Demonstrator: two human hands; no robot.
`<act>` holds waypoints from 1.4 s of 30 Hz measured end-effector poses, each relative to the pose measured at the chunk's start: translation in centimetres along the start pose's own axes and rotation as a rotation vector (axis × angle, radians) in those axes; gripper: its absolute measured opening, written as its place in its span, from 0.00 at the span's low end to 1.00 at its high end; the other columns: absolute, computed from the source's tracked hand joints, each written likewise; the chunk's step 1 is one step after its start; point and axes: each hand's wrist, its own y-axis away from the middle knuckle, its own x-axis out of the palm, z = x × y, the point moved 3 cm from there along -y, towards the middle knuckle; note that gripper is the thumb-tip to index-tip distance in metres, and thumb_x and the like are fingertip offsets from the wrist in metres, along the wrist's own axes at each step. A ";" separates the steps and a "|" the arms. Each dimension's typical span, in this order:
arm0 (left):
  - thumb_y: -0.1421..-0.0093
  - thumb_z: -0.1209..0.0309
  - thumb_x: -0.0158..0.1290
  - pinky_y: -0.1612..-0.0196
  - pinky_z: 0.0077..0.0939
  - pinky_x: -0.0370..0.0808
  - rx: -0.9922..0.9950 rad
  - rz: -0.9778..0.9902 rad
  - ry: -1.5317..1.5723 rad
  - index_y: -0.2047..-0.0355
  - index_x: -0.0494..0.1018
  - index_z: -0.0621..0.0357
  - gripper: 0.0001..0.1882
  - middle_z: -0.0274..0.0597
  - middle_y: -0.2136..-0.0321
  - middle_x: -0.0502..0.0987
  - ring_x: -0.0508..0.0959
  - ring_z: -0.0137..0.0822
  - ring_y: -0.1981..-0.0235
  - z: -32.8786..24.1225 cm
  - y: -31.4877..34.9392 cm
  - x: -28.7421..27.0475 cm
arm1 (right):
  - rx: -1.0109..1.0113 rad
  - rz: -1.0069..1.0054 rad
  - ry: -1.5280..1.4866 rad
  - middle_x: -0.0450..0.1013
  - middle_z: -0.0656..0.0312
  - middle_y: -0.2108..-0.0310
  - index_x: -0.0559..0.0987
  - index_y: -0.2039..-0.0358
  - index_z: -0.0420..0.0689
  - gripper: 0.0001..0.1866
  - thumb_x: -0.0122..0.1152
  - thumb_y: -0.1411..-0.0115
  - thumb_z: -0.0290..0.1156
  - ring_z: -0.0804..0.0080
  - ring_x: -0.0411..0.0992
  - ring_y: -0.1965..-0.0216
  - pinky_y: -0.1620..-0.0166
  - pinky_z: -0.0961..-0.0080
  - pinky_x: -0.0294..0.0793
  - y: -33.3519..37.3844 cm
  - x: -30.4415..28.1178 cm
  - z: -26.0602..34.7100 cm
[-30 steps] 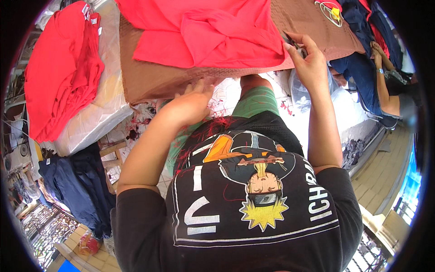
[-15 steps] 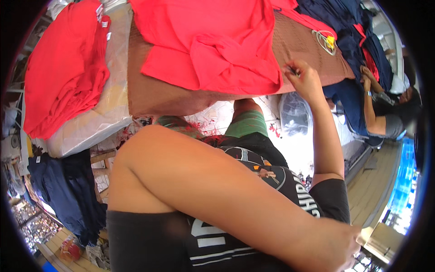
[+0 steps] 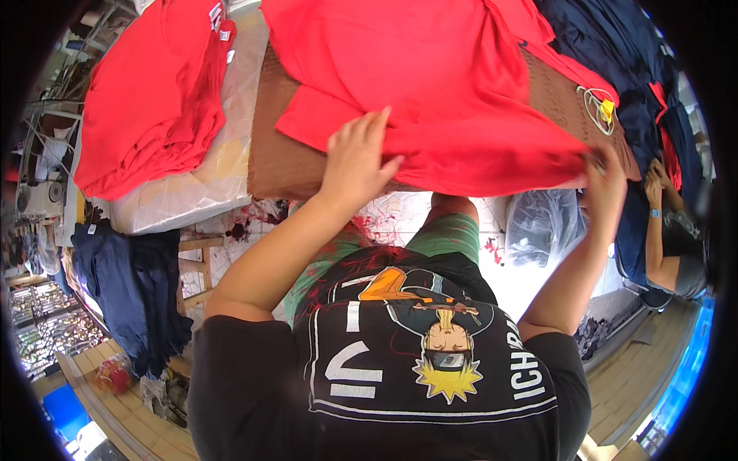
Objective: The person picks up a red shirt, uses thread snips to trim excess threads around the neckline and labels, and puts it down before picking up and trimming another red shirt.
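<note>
A red knit garment [image 3: 430, 77] lies spread over a table covered with brown cloth [image 3: 280, 165]. My left hand [image 3: 355, 157] rests at the garment's near edge, its fingers stretched out and the thumb apart. At the far end of that edge, my right hand [image 3: 607, 184] pinches a corner and draws the hem taut to the right. A small dark object [image 3: 595, 157] shows by the right fingers, too small to name. The stretched hem hangs slightly over the table's near side, above my knees.
Folded red garments [image 3: 150, 100] are stacked on a plastic-wrapped block at left. Dark blue clothes [image 3: 127, 292] hang below it. A pale cord with a yellow piece [image 3: 605, 111] lies at right, near a navy pile [image 3: 607, 46]. A clear plastic bag [image 3: 542, 223] stands below; another person's arm [image 3: 655, 230] is at far right.
My left arm has swung from across my chest up to the garment. My right hand has moved right and taken hold of the garment's corner, lifting the hem.
</note>
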 end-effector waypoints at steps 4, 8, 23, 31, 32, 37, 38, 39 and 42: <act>0.47 0.68 0.60 0.53 0.38 0.67 0.067 0.013 0.164 0.58 0.75 0.53 0.16 0.40 0.53 0.73 0.72 0.42 0.53 0.0 0.4 -1.1 | 0.108 0.033 0.434 0.78 0.54 0.68 0.80 0.61 0.40 0.13 0.64 0.44 0.34 0.68 0.78 0.64 0.60 0.73 0.74 1.8 -3.5 -2.2; 0.47 0.67 0.60 0.55 0.36 0.69 0.137 0.008 0.224 0.63 0.78 0.53 0.12 0.38 0.57 0.75 0.74 0.40 0.57 -2.1 -0.2 -2.2 | -0.105 0.349 -0.116 0.76 0.56 0.62 0.79 0.59 0.43 0.21 0.70 0.50 0.40 0.61 0.77 0.62 0.59 0.66 0.76 4.7 4.8 9.5; 0.55 0.77 0.57 0.52 0.41 0.67 0.005 -0.299 -0.114 0.60 0.72 0.51 0.19 0.40 0.61 0.74 0.73 0.45 0.56 3.6 -1.1 -3.5 | -0.395 0.014 -0.304 0.74 0.57 0.69 0.78 0.66 0.42 0.06 0.62 0.46 0.23 0.64 0.74 0.67 0.62 0.72 0.73 3.4 6.6 13.8; 0.58 0.77 0.58 0.49 0.38 0.64 0.172 -0.021 -0.021 0.68 0.75 0.53 0.13 0.37 0.62 0.74 0.72 0.42 0.54 4.9 5.6 -8.9 | -0.282 0.288 0.087 0.72 0.56 0.68 0.77 0.64 0.40 0.08 0.62 0.45 0.27 0.61 0.73 0.67 0.63 0.71 0.71 5.5 6.0 7.4; 0.56 0.75 0.59 0.49 0.38 0.64 0.183 0.076 -0.083 0.68 0.76 0.54 0.12 0.37 0.61 0.75 0.73 0.42 0.54 5.2 6.7 -8.2 | -0.211 0.405 0.223 0.72 0.55 0.66 0.77 0.62 0.40 0.10 0.62 0.44 0.29 0.57 0.74 0.65 0.61 0.67 0.71 6.2 7.1 6.9; 0.48 0.67 0.61 0.49 0.34 0.67 0.016 -0.019 0.071 0.68 0.80 0.54 0.08 0.38 0.59 0.77 0.74 0.40 0.55 5.8 6.4 -8.5 | -0.317 0.231 0.044 0.72 0.51 0.63 0.75 0.57 0.42 0.14 0.59 0.41 0.33 0.53 0.74 0.62 0.59 0.64 0.71 5.0 7.0 10.3; 0.48 0.68 0.61 0.49 0.33 0.67 -0.035 -0.016 0.219 0.67 0.80 0.55 0.08 0.39 0.59 0.77 0.75 0.41 0.54 5.3 5.7 -8.0 | -0.321 0.207 0.001 0.72 0.51 0.63 0.75 0.56 0.42 0.14 0.59 0.41 0.34 0.53 0.74 0.62 0.59 0.64 0.72 4.5 7.2 11.8; 0.48 0.68 0.61 0.48 0.33 0.67 -0.090 -0.022 0.363 0.67 0.80 0.55 0.09 0.39 0.58 0.78 0.75 0.42 0.54 4.6 5.0 -7.5 | -0.342 0.198 -0.051 0.73 0.51 0.62 0.76 0.55 0.43 0.15 0.60 0.41 0.34 0.55 0.74 0.63 0.59 0.65 0.72 4.1 7.6 13.1; 0.46 0.67 0.61 0.48 0.33 0.69 -0.046 -0.013 0.406 0.59 0.78 0.56 0.14 0.41 0.56 0.77 0.75 0.43 0.54 2.5 3.9 -5.7 | -0.252 0.392 -0.419 0.74 0.53 0.62 0.77 0.55 0.43 0.16 0.63 0.44 0.34 0.56 0.75 0.64 0.60 0.67 0.72 5.3 10.7 15.6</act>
